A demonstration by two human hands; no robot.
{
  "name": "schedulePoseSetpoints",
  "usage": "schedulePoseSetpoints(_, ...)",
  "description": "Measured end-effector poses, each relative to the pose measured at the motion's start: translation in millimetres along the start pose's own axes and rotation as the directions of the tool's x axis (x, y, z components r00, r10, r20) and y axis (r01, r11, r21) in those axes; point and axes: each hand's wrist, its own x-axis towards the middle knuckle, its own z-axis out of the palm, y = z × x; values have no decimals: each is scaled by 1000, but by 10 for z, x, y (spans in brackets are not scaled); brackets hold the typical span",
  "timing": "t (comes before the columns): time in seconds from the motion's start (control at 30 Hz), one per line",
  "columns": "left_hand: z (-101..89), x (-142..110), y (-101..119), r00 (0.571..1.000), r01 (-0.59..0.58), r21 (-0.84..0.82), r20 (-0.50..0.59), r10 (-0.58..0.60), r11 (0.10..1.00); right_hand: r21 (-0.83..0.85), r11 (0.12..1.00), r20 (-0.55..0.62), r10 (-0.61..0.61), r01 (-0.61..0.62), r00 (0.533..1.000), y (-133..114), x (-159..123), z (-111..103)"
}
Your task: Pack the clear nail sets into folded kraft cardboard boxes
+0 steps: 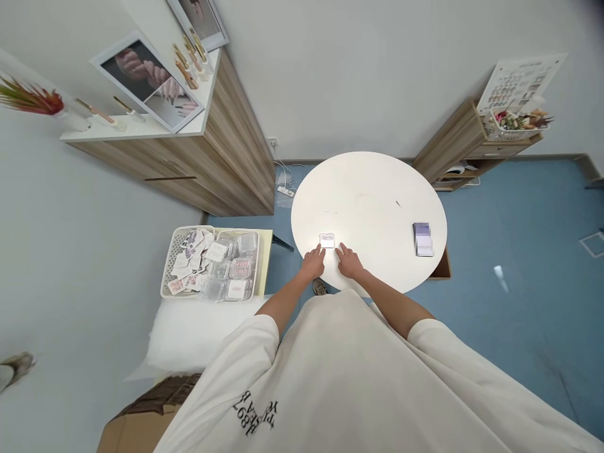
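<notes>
A small clear plastic case (327, 241) with a pale inside lies flat near the close edge of the white oval table (363, 189). My left hand (313, 262) rests at its lower left corner, fingers stretched forward and the tips touching or almost touching the case. To the right of the case, my right hand (349, 261) lies on the tabletop with its fingers apart. Neither hand grips anything that I can see. The contents of the case are too small to make out.
A blurred purple stack (423, 240) lies on the table's right side, with a small dark sliver (397, 204) farther back. To the left, one white basket (170, 264) holds cards and another (257, 270) clear cases. Bubble wrap (184, 333) lies below them. A wooden cabinet (231, 145) stands behind.
</notes>
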Motion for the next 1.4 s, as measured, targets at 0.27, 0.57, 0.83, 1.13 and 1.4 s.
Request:
schedulePoseSetpoints(0.27,276,-540,174,986,106,-124,-118,-121,987,-64,996,9,-61,62,998,261,-461,4)
schedulePoseSetpoints(0.57,857,-1503,456,929,294,-245,-152,-336,924,-84,966,45,-242,245,969,236,-1009,312)
schedulePoseSetpoints(0.83,1083,-2270,415,858,408,-266,-217,-467,873,-139,913,119,-370,384,921,-155,-1228,532)
schedulePoseSetpoints(1.13,1103,-3025,-172,813,526,-88,-240,-530,846,-182,864,187,-438,469,879,-1025,-1247,809)
schedulePoseSetpoints(1.4,892,-3723,-1068,785,595,-12,-205,-584,804,-164,856,216,-454,490,865,-2063,-1302,1228)
